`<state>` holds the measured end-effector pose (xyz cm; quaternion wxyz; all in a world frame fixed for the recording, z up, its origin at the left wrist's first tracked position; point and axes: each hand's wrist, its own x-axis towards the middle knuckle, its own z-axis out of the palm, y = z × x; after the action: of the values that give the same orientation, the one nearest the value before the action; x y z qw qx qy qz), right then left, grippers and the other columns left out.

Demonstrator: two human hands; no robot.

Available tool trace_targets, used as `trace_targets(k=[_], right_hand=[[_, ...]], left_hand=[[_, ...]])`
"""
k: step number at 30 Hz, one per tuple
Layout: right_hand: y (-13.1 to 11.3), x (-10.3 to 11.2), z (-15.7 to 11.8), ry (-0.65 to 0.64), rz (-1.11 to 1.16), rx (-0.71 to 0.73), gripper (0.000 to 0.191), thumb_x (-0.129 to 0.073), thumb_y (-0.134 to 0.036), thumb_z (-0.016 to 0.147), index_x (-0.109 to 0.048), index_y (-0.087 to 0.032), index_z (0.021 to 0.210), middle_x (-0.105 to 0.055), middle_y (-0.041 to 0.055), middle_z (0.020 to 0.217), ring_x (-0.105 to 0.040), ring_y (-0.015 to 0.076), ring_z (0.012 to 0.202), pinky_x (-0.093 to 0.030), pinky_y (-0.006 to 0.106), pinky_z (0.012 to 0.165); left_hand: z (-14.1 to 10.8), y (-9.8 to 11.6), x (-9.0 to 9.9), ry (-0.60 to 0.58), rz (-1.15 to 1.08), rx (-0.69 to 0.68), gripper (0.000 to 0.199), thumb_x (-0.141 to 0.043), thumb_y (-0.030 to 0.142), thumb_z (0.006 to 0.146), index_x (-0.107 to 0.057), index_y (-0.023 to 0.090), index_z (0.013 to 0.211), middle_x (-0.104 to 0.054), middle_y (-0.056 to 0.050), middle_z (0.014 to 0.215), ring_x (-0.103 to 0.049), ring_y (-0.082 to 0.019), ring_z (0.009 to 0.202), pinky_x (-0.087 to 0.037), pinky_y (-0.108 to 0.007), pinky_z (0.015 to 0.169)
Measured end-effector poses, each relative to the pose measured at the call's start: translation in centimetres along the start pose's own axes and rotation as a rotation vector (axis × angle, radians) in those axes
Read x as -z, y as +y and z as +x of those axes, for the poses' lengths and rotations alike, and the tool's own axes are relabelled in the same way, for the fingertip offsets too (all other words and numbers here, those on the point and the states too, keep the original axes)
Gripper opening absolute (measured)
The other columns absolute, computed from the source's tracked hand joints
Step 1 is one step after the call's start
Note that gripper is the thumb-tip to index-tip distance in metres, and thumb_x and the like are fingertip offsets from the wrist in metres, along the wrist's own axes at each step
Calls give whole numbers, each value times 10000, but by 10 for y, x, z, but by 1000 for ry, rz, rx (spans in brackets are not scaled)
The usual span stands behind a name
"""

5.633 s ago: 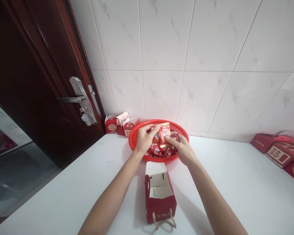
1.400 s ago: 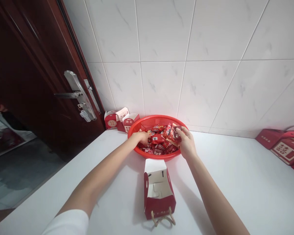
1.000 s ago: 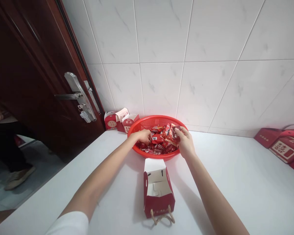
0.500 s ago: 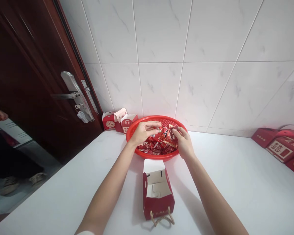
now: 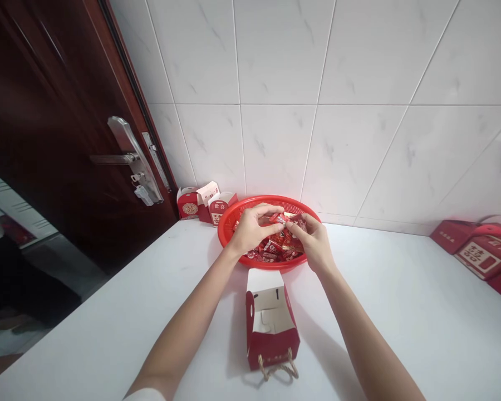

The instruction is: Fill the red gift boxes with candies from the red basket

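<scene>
Over the red plastic basket [image 5: 229,249], my left hand [image 5: 253,228] pinches a small red wrapped candy [image 5: 279,218] between thumb and fingers. My right hand [image 5: 315,242] is closed close beside it, its thumb tip at the candy's edge. A darker red candy packet [image 5: 299,221] shows at the right hand's fingers. Many red wrapped candies [image 5: 271,248] fill the basket below both hands. In front of the basket, between my forearms, a dark red gift box [image 5: 274,348] stands with its top open. Its pale inside holds no candy, and a twisted rope handle [image 5: 278,368] hangs at the near side.
Red and white open gift boxes [image 5: 204,203] stand left of the basket by the tiled wall [image 5: 275,150]. More red boxes [image 5: 480,253] lie at the right on the white table [image 5: 384,278]. A brown door [image 5: 67,111] is at the left, with a person [image 5: 20,278] beyond.
My left hand has lifted a candy and moved right, toward the right hand. Both hands' fingertips now come together over the basket. The person beyond the door has shifted.
</scene>
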<state>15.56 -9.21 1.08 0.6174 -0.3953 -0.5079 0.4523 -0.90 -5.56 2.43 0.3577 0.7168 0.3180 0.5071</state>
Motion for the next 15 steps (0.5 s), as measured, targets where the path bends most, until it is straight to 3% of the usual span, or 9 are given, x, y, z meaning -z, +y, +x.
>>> trace_targets(k=[3, 9, 15], right_hand=[[-2, 2, 0, -5, -37, 9, 239, -770, -402, 711, -642, -201, 716, -498, -47, 579, -419, 123, 556, -375, 262, 536], [-7, 2, -1, 11, -170, 166, 160, -702, -355, 762, -646, -212, 715, -548, -31, 616, -449, 134, 580, -382, 275, 578], [-11, -2, -5, 82, -109, 160, 153, -700, -373, 783, -638, -233, 781, -548, -41, 625, -469, 139, 567, -423, 280, 573]], left_hand=[[-2, 7, -1, -15, 5, 8, 365, -780, 325, 718, -743, 160, 1041, -727, -86, 1114, -676, -229, 1055, -560, -359, 941], [-5, 18, -3, 62, 50, 20, 319, -750, 429, 774, -761, 155, 938, -775, -78, 971, -712, -229, 942, -573, -354, 878], [-5, 13, -15, 202, -140, 53, 357, -775, 479, 731, -757, 160, 890, -781, -65, 920, -723, -222, 893, -579, -348, 831]])
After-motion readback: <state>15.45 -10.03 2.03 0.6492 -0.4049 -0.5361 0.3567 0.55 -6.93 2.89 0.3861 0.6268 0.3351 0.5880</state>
